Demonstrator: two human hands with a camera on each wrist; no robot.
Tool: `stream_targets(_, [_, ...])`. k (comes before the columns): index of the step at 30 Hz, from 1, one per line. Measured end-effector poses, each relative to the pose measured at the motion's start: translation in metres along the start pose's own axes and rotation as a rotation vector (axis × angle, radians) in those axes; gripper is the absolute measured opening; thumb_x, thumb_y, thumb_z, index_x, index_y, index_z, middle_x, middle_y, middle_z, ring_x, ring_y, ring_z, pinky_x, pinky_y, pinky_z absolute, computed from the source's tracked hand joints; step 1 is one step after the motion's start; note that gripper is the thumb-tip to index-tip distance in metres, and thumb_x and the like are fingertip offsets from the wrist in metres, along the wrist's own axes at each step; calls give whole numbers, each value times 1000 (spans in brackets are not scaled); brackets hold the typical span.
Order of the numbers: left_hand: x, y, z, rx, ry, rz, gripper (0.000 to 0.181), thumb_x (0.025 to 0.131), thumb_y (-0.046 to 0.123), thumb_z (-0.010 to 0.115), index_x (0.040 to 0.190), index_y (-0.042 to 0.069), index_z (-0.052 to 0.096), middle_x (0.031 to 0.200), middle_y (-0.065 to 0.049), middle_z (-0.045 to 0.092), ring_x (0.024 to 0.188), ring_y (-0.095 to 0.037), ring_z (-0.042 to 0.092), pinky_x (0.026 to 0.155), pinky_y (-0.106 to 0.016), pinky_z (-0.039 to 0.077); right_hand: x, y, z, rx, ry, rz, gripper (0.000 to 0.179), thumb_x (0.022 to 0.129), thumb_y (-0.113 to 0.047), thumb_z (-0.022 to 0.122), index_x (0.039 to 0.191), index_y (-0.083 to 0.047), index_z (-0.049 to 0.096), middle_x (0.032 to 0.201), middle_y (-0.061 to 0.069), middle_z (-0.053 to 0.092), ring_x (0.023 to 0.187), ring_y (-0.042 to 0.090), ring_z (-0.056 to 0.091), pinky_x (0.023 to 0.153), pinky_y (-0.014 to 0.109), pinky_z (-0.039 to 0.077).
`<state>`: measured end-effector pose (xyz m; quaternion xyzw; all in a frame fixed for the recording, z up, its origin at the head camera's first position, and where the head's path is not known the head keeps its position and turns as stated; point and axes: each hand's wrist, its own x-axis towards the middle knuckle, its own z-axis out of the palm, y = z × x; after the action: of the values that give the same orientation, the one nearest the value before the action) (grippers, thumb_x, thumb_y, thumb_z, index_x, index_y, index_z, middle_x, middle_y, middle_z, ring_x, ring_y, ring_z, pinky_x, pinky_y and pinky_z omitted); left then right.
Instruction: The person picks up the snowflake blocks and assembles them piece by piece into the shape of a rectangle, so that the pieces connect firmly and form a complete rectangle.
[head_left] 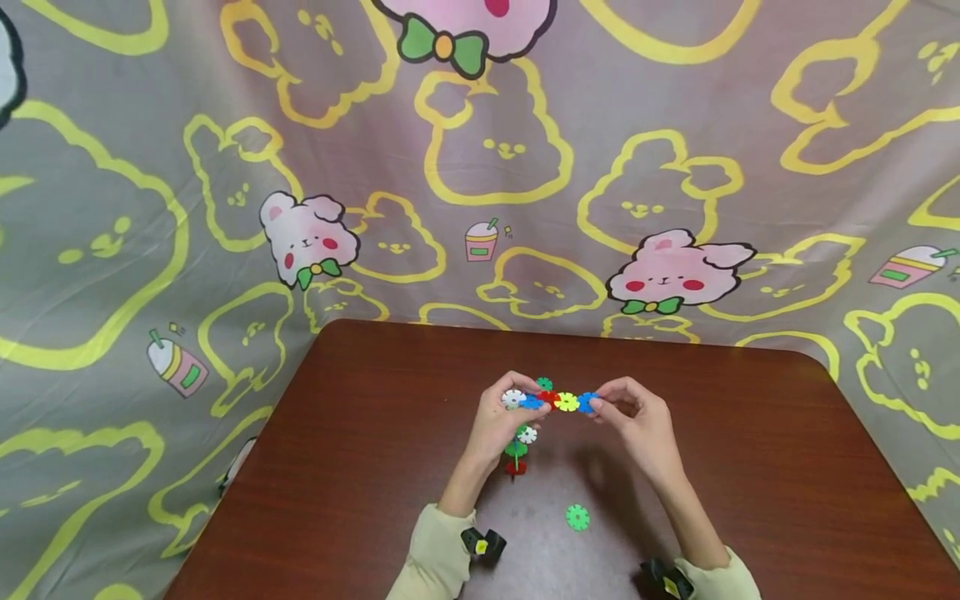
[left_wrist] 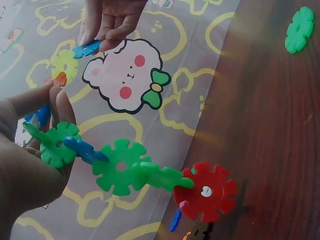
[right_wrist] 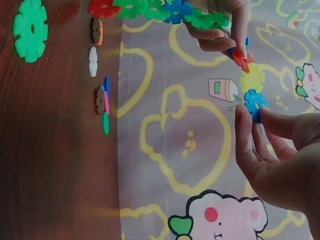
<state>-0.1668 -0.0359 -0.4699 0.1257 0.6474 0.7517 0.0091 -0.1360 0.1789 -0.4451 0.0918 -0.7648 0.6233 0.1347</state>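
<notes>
Both hands hold up a linked chain of notched plastic discs above the table. My left hand (head_left: 491, 421) pinches it near a red disc (right_wrist: 242, 60), with a blue disc (head_left: 532, 402) and a white disc (head_left: 513, 399) by its fingers. A yellow disc (head_left: 567, 402) spans the gap between the hands. The thumb and fingers of my right hand (head_left: 648, 429) pinch the blue disc (right_wrist: 255, 102) at the chain's end. From beside the left palm runs a branch of green discs (left_wrist: 120, 166), a small blue disc (left_wrist: 85, 150) and a large red disc (left_wrist: 206, 191).
A loose green disc (head_left: 577, 517) lies on the brown table (head_left: 360, 450) between the forearms. In the right wrist view, a white disc (right_wrist: 93, 62) and several brown, pink, blue and green discs are on the tabletop. A patterned cloth (head_left: 525, 225) hangs behind the table.
</notes>
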Motion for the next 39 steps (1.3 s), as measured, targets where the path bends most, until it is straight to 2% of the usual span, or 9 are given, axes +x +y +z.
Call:
stream_targets(4, [-1, 1, 1, -7, -8, 6, 25, 87, -2, 80, 108, -2, 66, 98, -8, 68, 70, -15, 73, 65, -30, 61, -2, -2, 0, -56, 4, -17, 15, 92, -4, 78, 101, 3, 69, 89, 16, 72, 74, 14, 71, 69, 24, 60])
stream_targets(10, [-3, 2, 2, -3, -32, 15, 25, 88, -1, 78, 110, -3, 65, 95, -8, 71, 70, -14, 72, 65, -37, 62, -4, -5, 5, -80, 65, -34, 14, 89, -1, 81, 99, 2, 72, 87, 14, 73, 73, 18, 72, 66, 23, 59])
stream_targets(16, [-4, 0, 3, -57, -58, 1, 24, 90, -1, 76, 109, -7, 62, 88, -5, 69, 68, -12, 70, 58, -29, 59, -5, -7, 11, -73, 149, -18, 10, 88, 0, 81, 95, 3, 75, 85, 15, 74, 72, 16, 70, 66, 23, 59])
stream_targets(21, [-5, -1, 3, -102, -61, -8, 25, 91, 0, 75, 109, -9, 61, 86, -4, 68, 65, -11, 69, 55, -25, 57, -6, -5, 17, -79, 203, -42, 7, 87, 4, 80, 92, 3, 75, 83, 15, 74, 68, 13, 68, 63, 22, 58])
stream_targets(28, [-4, -2, 4, -138, -68, -26, 26, 90, -2, 74, 108, -14, 60, 85, -4, 67, 65, -10, 69, 53, -26, 57, -10, -3, 25, -123, 257, -101, 7, 86, 4, 81, 91, 1, 77, 81, 12, 75, 65, 21, 69, 59, 19, 56])
stream_targets(31, [-2, -2, 4, -154, -62, -55, 27, 90, -2, 73, 109, -15, 60, 85, -4, 67, 64, -11, 68, 53, -27, 57, -9, -1, 25, -105, 252, -81, 7, 87, 2, 82, 92, 1, 77, 82, 12, 75, 66, 24, 70, 59, 19, 56])
stream_targets(34, [0, -2, 4, -168, -67, -107, 27, 90, -1, 73, 111, -12, 61, 87, -5, 67, 64, -12, 68, 55, -27, 57, -5, 0, 23, -54, 224, -21, 7, 89, 0, 80, 94, 2, 76, 83, 14, 74, 66, 23, 70, 61, 23, 58])
stream_targets(39, [2, -7, 1, -199, -141, -180, 30, 92, 2, 71, 119, -6, 61, 92, -6, 68, 67, -14, 71, 68, -31, 61, 1, 9, 16, 22, 177, 100, 11, 92, -2, 77, 98, 7, 73, 82, 12, 73, 67, 17, 70, 64, 27, 60])
